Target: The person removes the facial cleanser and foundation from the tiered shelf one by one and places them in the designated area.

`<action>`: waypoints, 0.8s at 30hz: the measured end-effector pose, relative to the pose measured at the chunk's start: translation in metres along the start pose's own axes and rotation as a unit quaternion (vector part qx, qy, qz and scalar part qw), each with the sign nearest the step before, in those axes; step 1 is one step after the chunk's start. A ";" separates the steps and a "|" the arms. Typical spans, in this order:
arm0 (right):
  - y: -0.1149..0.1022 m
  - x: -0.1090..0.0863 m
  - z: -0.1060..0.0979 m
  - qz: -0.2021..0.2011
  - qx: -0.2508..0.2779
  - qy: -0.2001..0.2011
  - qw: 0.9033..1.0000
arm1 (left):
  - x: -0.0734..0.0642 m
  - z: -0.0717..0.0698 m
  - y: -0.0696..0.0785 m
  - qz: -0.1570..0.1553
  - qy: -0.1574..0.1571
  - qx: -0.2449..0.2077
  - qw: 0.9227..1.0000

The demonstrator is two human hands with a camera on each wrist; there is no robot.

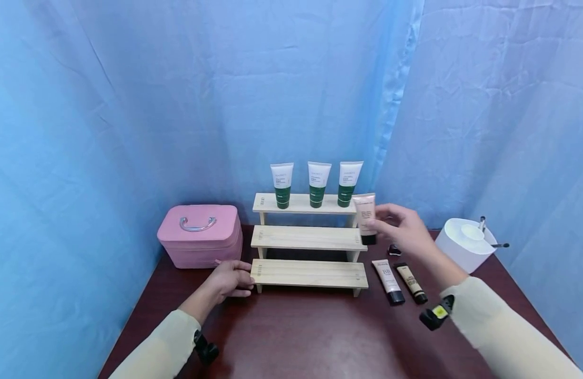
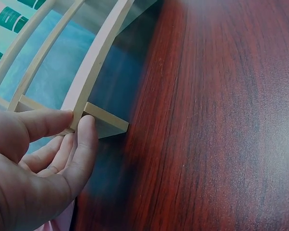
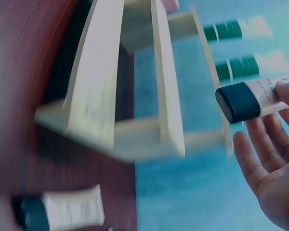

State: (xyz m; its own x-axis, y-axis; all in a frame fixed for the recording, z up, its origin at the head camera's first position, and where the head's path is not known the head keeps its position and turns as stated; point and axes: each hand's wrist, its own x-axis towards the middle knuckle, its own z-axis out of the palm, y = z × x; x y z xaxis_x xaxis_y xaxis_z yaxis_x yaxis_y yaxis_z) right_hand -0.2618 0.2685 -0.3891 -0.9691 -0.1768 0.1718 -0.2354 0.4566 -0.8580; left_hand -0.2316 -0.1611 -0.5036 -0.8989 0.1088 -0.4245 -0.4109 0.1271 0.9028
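My right hand [image 1: 406, 229] pinches a pale pink BB cream tube [image 1: 364, 206] by its side, thumb across the front. The tube is upright, black cap down, overlapping the right end of the upper steps in the head view; in the right wrist view its black cap [image 3: 238, 102] points at the steps. My left hand [image 1: 229, 279] grips the left end of the lowest step of a three-step wooden display rack [image 1: 310, 272], thumb on the upper side and a finger below the edge [image 2: 77, 108]. Three white-and-green tubes [image 1: 317, 181] stand cap down along the top step.
Right of the rack, another BB cream tube [image 1: 388, 281] and a beige tube with a black cap [image 1: 411, 283] lie on the dark red table [image 1: 301, 337]. Behind them sits a small dark item [image 1: 394, 250]. A white container [image 1: 462, 245] with brushes stands far right, a pink case [image 1: 199, 237] left.
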 end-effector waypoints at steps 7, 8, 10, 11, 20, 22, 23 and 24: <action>0.047 -0.035 -0.043 0.014 -0.063 0.024 0.998 | 0.001 -0.002 0.001 0.000 0.002 0.005 1.000; 0.054 -0.040 -0.047 0.017 -0.071 0.027 0.997 | 0.001 -0.002 0.001 -0.002 0.002 0.004 1.000; 0.069 -0.050 -0.056 0.029 -0.089 0.032 0.995 | 0.001 -0.002 0.001 0.000 -0.001 0.004 1.000; 0.076 -0.054 -0.060 0.035 -0.099 0.035 0.994 | 0.001 -0.002 0.001 0.001 -0.003 0.004 1.000; 0.135 -0.084 -0.082 0.119 -0.187 0.028 0.975 | 0.003 -0.002 -0.001 -0.001 0.001 0.000 1.000; 0.144 -0.089 -0.084 0.133 -0.187 0.020 0.973 | 0.004 -0.001 -0.002 -0.004 0.002 -0.001 1.000; 0.149 -0.091 -0.085 0.141 -0.186 0.018 0.972 | 0.004 -0.001 -0.001 -0.006 0.002 -0.003 1.000; 0.153 -0.092 -0.086 0.147 -0.183 0.013 0.972 | 0.004 -0.001 -0.002 -0.007 0.002 -0.002 1.000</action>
State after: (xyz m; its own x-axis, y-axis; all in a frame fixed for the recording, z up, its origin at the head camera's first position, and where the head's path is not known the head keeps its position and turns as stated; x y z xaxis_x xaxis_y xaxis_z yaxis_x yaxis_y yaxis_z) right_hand -0.2146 0.4294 -0.4946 -0.9989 0.0278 -0.0382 0.0459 0.7651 -0.6423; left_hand -0.2349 -0.1616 -0.5068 -0.8940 0.1023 -0.4363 -0.4237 0.1240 0.8973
